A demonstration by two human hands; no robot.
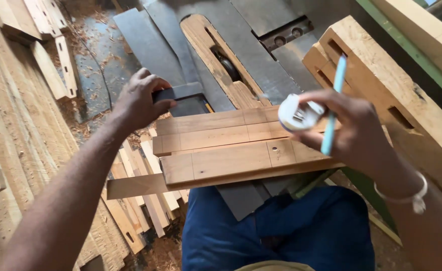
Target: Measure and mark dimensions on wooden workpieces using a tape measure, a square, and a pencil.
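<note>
Partly hidden — square [181, 98] under left hand [139, 103]

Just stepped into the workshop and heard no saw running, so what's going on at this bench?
A person is working over a few wooden slats laid side by side on a metal machine table. The left hand presses a dark square tool against the slats' far edge. The right hand holds a white tape measure and a light blue pencil above them. Thick mortised timbers lie to the right.

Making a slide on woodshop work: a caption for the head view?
Left hand steadies a dark square on stacked wooden slats; right hand holds tape measure and blue pencil.
</note>
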